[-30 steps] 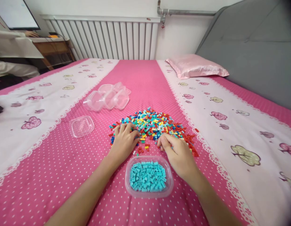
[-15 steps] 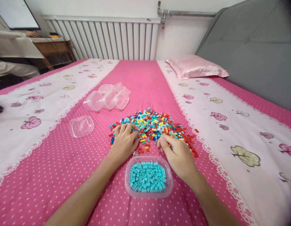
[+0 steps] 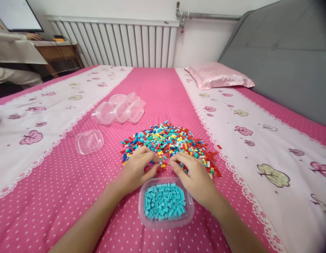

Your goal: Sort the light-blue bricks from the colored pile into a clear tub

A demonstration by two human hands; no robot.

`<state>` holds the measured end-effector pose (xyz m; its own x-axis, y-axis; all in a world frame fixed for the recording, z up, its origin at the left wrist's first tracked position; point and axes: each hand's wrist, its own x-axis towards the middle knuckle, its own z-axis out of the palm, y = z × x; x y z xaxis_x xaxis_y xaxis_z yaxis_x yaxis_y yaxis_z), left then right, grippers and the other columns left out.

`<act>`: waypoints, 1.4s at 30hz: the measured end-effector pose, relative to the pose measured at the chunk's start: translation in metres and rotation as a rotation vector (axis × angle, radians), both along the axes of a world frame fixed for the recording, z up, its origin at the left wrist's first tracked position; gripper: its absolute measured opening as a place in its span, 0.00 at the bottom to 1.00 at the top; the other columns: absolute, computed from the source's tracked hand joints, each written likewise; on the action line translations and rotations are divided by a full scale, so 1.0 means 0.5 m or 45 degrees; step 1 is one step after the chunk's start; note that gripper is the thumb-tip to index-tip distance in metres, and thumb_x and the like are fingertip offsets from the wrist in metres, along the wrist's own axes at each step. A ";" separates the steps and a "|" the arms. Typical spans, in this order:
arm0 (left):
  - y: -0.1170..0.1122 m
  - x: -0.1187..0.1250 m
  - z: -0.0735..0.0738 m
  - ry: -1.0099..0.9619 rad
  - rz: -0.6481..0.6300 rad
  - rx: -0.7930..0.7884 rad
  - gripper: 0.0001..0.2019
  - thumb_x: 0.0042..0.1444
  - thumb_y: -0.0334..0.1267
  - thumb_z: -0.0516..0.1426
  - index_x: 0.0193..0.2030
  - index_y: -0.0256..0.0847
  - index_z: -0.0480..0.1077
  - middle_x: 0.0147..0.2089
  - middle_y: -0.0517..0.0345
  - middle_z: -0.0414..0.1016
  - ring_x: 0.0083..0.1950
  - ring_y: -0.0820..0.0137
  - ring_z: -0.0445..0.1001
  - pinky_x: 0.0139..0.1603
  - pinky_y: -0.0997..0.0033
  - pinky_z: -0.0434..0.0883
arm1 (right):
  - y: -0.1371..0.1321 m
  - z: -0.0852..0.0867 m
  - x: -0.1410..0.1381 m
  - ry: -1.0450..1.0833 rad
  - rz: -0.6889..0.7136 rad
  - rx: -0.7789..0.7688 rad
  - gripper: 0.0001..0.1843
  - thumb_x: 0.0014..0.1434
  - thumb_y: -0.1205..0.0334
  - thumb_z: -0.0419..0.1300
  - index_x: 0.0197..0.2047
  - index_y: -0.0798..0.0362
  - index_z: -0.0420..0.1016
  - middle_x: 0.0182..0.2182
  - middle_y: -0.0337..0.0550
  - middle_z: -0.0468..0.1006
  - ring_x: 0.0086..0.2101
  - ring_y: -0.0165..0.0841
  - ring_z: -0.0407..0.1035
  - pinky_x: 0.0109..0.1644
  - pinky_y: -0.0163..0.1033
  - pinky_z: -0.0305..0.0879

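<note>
L hand (image 3: 139, 167) & R hand (image 3: 193, 175) are at the near edge of the multicolor brick pile (image 3: 165, 137) on the pink bedspread (image 3: 155, 82), fingertips turned toward each other w/ a gap btwn the hands; thumb & fingers curl in on each, but can't tell if either grips anything. The clear tub (image 3: 167, 224) w/ teal bricks (image 3: 165, 201) sits on the near side of the pile, both hands close to its far rim. Clear lid (image 3: 89, 142) lies off to the L, w/ a cluster of clear containers (image 3: 122, 110) just beyond.
</note>
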<state>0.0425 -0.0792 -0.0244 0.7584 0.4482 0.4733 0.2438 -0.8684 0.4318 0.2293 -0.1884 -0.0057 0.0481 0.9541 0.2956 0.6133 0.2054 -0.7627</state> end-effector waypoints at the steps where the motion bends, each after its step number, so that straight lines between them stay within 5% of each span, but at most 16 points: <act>1: -0.001 -0.001 0.000 -0.026 -0.022 -0.056 0.03 0.62 0.30 0.55 0.37 0.40 0.69 0.38 0.54 0.75 0.42 0.66 0.71 0.44 0.66 0.68 | 0.000 0.000 -0.002 0.005 0.039 0.019 0.07 0.69 0.65 0.54 0.39 0.51 0.72 0.36 0.38 0.75 0.38 0.32 0.70 0.43 0.37 0.61; 13: -0.008 -0.004 0.017 -0.210 -0.262 -0.383 0.02 0.58 0.32 0.62 0.35 0.40 0.73 0.36 0.58 0.78 0.40 0.70 0.74 0.43 0.70 0.68 | 0.001 -0.013 -0.003 -0.030 0.178 0.178 0.05 0.63 0.69 0.63 0.39 0.50 0.73 0.36 0.35 0.77 0.39 0.32 0.70 0.46 0.39 0.61; 42: -0.008 -0.009 0.028 -0.048 -0.292 -0.560 0.04 0.58 0.36 0.62 0.36 0.38 0.73 0.35 0.58 0.75 0.38 0.70 0.71 0.42 0.71 0.66 | -0.001 -0.008 -0.005 -0.109 0.222 0.209 0.06 0.62 0.69 0.64 0.37 0.50 0.72 0.35 0.36 0.77 0.39 0.33 0.69 0.47 0.41 0.59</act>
<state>0.0379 -0.0830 -0.0103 0.8471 0.4350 0.3054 0.0450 -0.6313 0.7742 0.2270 -0.1891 -0.0095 -0.1452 0.8847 0.4429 0.6188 0.4305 -0.6571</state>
